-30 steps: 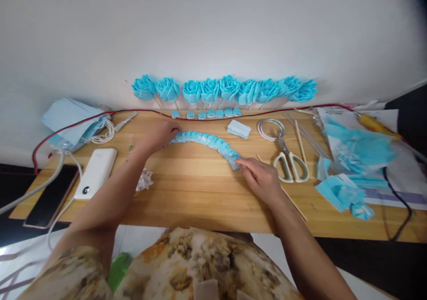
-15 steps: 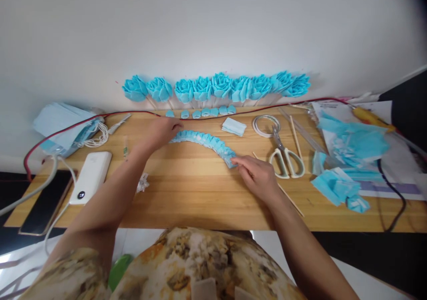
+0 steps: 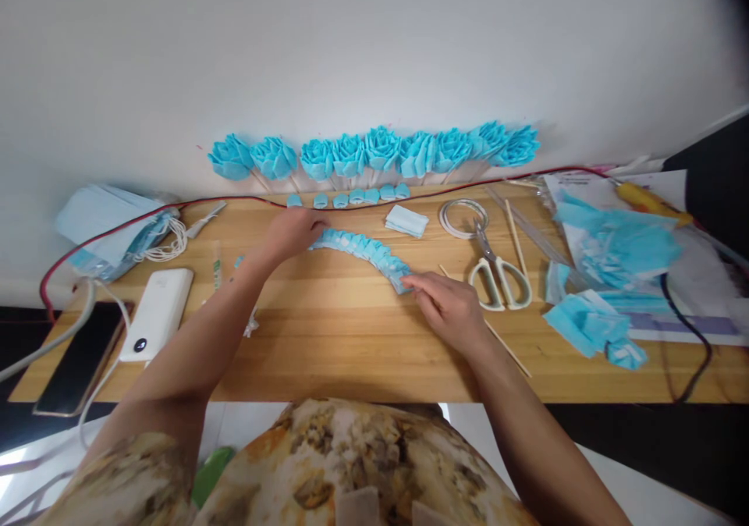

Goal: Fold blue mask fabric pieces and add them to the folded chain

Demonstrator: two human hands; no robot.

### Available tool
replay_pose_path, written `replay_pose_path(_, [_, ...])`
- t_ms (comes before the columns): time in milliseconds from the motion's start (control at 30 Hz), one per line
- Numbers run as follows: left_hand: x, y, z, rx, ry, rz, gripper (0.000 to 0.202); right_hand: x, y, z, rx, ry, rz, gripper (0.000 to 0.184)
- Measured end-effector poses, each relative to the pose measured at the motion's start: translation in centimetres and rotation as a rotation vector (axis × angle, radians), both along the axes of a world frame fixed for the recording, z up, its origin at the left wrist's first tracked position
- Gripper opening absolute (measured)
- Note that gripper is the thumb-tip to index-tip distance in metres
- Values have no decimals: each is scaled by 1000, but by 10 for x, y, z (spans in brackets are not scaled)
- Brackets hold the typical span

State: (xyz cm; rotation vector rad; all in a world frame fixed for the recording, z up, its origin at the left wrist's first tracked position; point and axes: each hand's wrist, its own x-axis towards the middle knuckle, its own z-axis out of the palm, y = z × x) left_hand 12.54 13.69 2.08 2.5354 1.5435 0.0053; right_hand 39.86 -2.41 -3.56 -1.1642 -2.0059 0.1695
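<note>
A pleated light-blue strip (image 3: 368, 249) of thin soft fabric lies in an arch on the wooden table, its small folds overlapping. My right hand (image 3: 448, 307) pinches its right end between thumb and fingers. Over its left part sits my left hand (image 3: 296, 233), fingers bent and closed on the folds; the fingertips are partly hidden. A small blue bit (image 3: 239, 261) peeks out beside my left forearm, and I cannot tell whether it belongs to the strip. Just beyond the strip are a row of small rolled blue pieces (image 3: 356, 197) and a folded light-blue piece (image 3: 406, 221).
Several blue fabric roses (image 3: 383, 147) on sticks lean along the wall. Scissors (image 3: 497, 276), a tape roll (image 3: 462, 218) and thin sticks (image 3: 517, 237) lie right, before crumpled blue fabric (image 3: 591, 323) and a yellow-handled tool (image 3: 652, 202). Left are a power bank (image 3: 157, 315), phone (image 3: 79, 358) and bagged masks (image 3: 111, 222).
My left hand has shifted slightly right along the strip, covering more of its left part. A small blue bit now shows beside my left forearm. My right hand keeps its pinch.
</note>
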Motion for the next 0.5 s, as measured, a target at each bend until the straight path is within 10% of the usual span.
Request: replay_pose_path(500, [25,0,-4,-54,91,-78,40,0,-1,3,0,19,7,34])
